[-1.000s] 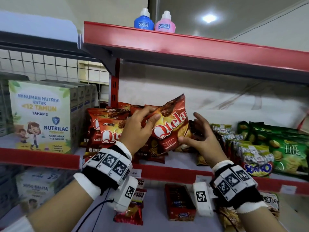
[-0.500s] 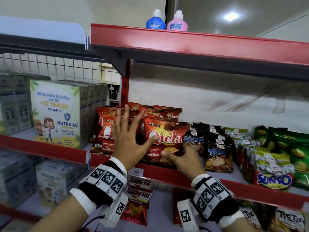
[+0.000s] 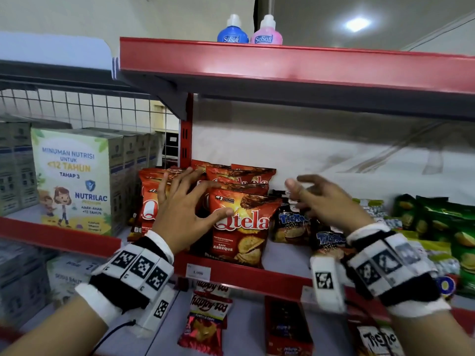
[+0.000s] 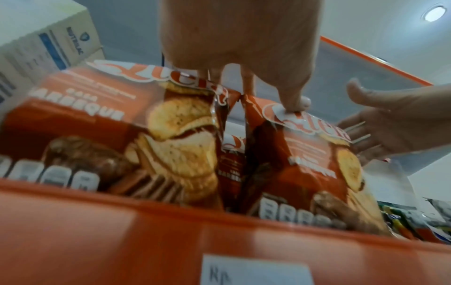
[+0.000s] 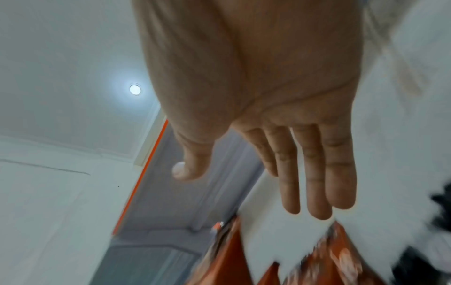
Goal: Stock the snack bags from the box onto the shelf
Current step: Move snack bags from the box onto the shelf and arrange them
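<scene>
Several red Qtela bags (image 3: 239, 222) standing upright on the middle shelf (image 3: 257, 274), packed in rows just right of the red upright post (image 3: 187, 134). Left of the post, Nutrilac cartons (image 3: 74, 181) behind a wire grid. Just right of the post, left hand (image 3: 180, 214) spread flat with fingers straight and splayed over the bag tops, thumb tip touching the logo of the front bag, nothing gripped. Further right of the post, right hand (image 3: 326, 201) raised clear of the shelf, fingers straight and loosely together, thumb apart, holding nothing; in the right wrist view, palm bare. Below that hand, dark TicTac bags (image 3: 293, 222) beside the Qtela row, then green bags (image 3: 442, 222) far right of the post. Above the post, two SoSoft bottles (image 3: 232, 30) on the top shelf. Below, a Happy Tos bag (image 3: 209, 319) lying flat. No box in view.
</scene>
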The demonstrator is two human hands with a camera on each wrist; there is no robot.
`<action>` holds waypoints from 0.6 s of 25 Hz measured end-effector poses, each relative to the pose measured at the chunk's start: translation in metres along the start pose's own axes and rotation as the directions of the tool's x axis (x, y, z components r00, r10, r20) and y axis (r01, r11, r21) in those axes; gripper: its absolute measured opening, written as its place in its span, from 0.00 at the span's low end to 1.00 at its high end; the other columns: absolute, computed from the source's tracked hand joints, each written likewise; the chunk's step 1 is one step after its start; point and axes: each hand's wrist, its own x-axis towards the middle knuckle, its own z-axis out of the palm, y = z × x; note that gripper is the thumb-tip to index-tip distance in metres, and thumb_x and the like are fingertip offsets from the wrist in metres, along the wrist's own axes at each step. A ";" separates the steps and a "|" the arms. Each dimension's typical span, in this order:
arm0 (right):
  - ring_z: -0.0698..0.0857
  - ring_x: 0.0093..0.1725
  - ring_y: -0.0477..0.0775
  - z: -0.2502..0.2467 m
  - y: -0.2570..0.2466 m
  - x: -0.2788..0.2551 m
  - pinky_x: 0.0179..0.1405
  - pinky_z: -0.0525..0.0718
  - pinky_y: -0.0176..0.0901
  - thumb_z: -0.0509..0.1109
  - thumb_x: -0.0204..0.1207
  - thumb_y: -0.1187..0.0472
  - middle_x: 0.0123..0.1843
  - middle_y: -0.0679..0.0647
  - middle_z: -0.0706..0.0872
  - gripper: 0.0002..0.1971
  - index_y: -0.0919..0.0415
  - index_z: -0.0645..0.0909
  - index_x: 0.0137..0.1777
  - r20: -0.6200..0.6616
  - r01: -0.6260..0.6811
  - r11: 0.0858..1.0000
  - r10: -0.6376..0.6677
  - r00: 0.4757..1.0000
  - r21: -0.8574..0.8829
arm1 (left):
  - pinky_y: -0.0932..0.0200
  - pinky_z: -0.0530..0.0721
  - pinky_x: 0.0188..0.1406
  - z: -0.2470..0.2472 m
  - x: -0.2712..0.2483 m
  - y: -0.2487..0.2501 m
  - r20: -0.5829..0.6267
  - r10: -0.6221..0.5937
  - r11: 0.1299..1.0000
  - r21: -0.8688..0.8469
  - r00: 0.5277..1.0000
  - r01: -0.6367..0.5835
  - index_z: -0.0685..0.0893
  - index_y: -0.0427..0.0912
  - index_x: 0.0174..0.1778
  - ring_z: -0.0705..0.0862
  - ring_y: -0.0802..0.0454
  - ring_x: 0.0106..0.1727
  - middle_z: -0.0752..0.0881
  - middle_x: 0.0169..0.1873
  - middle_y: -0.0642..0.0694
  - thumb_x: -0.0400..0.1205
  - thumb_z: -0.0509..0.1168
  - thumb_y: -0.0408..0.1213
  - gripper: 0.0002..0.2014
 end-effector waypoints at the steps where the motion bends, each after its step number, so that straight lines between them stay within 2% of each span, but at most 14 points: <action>1: 0.87 0.51 0.50 -0.014 -0.005 0.013 0.54 0.86 0.51 0.64 0.60 0.25 0.52 0.47 0.87 0.37 0.47 0.75 0.64 -0.031 -0.002 0.999 0.001 1.000 -0.047 | 0.47 0.39 0.80 -0.003 0.007 -0.003 0.011 0.015 1.000 -0.007 1.000 -0.015 0.80 0.64 0.60 0.62 0.54 0.80 0.73 0.73 0.54 0.63 0.46 0.82 0.39; 3: 0.88 0.50 0.53 -0.027 -0.013 0.046 0.53 0.85 0.52 0.68 0.72 0.38 0.49 0.49 0.89 0.19 0.49 0.82 0.57 -0.019 -0.005 0.991 0.003 1.000 -0.136 | 0.48 0.47 0.79 -0.009 0.022 -0.009 0.079 0.043 0.999 -0.033 0.996 -0.040 0.83 0.63 0.54 0.68 0.55 0.76 0.77 0.69 0.57 0.61 0.48 0.82 0.38; 5: 0.87 0.52 0.54 -0.026 -0.017 0.082 0.50 0.86 0.51 0.69 0.77 0.49 0.51 0.52 0.89 0.09 0.50 0.84 0.52 0.096 0.027 0.972 -0.004 0.995 -0.232 | 0.47 0.62 0.76 -0.013 0.037 -0.014 0.209 0.063 0.991 -0.126 0.976 -0.037 0.84 0.62 0.50 0.72 0.53 0.71 0.79 0.66 0.57 0.58 0.56 0.81 0.35; 7: 0.87 0.53 0.54 -0.014 -0.017 0.114 0.50 0.87 0.50 0.69 0.78 0.53 0.55 0.54 0.89 0.10 0.53 0.85 0.56 0.206 0.079 0.941 -0.011 0.979 -0.329 | 0.47 0.74 0.69 -0.013 0.049 -0.016 0.303 0.061 0.968 -0.251 0.951 0.018 0.84 0.60 0.44 0.77 0.55 0.66 0.82 0.61 0.57 0.56 0.61 0.79 0.32; 9: 0.86 0.51 0.52 0.003 -0.012 0.141 0.49 0.86 0.47 0.69 0.78 0.54 0.58 0.55 0.88 0.11 0.52 0.85 0.59 0.244 0.128 0.905 -0.028 0.969 -0.406 | 0.52 0.78 0.64 -0.008 0.055 -0.018 0.336 0.030 0.931 -0.353 0.942 0.096 0.86 0.58 0.39 0.80 0.59 0.61 0.85 0.55 0.60 0.55 0.64 0.76 0.29; 11: 0.82 0.48 0.43 0.022 -0.007 0.164 0.51 0.78 0.39 0.70 0.78 0.53 0.63 0.51 0.86 0.15 0.49 0.83 0.64 0.269 0.165 0.881 -0.044 0.962 -0.444 | 0.54 0.79 0.62 0.001 0.055 -0.022 0.327 0.004 0.900 -0.413 0.945 0.138 0.87 0.55 0.36 0.82 0.62 0.57 0.86 0.49 0.62 0.56 0.65 0.75 0.28; 12: 0.82 0.52 0.43 0.031 -0.006 0.174 0.54 0.74 0.38 0.70 0.77 0.51 0.66 0.50 0.84 0.18 0.47 0.80 0.67 0.284 0.172 0.869 -0.038 0.958 -0.464 | 0.52 0.81 0.61 0.005 0.055 -0.024 0.319 0.001 0.892 -0.429 0.948 0.143 0.87 0.54 0.35 0.82 0.63 0.55 0.86 0.48 0.62 0.56 0.65 0.75 0.28; 14: 0.79 0.66 0.49 0.047 -0.002 0.189 0.61 0.69 0.37 0.71 0.76 0.47 0.71 0.49 0.80 0.24 0.47 0.76 0.72 0.299 0.171 0.842 -0.012 0.954 -0.512 | 0.51 0.83 0.57 0.010 0.053 -0.026 0.317 -0.004 0.891 -0.430 0.949 0.147 0.86 0.55 0.34 0.83 0.64 0.52 0.86 0.46 0.63 0.56 0.63 0.78 0.30; 15: 0.77 0.70 0.52 0.055 0.000 0.195 0.61 0.69 0.37 0.71 0.75 0.46 0.71 0.49 0.80 0.25 0.47 0.76 0.72 0.298 0.167 0.833 -0.002 0.955 -0.528 | 0.50 0.83 0.56 0.012 0.052 -0.028 0.316 -0.007 0.894 -0.422 0.949 0.147 0.86 0.56 0.35 0.83 0.63 0.53 0.86 0.47 0.63 0.55 0.61 0.80 0.31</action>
